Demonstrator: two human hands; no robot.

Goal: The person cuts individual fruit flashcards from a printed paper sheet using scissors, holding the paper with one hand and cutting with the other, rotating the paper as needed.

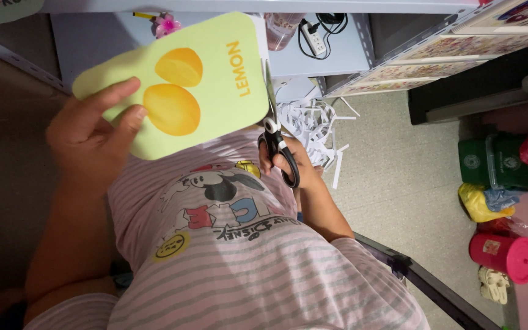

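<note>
Fingers [126, 116] of our left hand [90, 137] pinch the pale green fruit card [215, 91] at its 8 o'clock corner. Our right hand [291, 168], closed through the scissors [274, 131], sits at 4 o'clock, blades running along the card's right edge toward 12.

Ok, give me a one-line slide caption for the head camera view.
Left hand holds a pale green card printed with two yellow fruits while the right hand works black-handled scissors along its edge.

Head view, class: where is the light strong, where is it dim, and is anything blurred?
Head view: the yellow-green card is brightly and evenly lit and sharp; the left side beyond the left hand falls into dark shadow; a pink cast tints the right edge near the red tub; the scissors look sharp.
</note>
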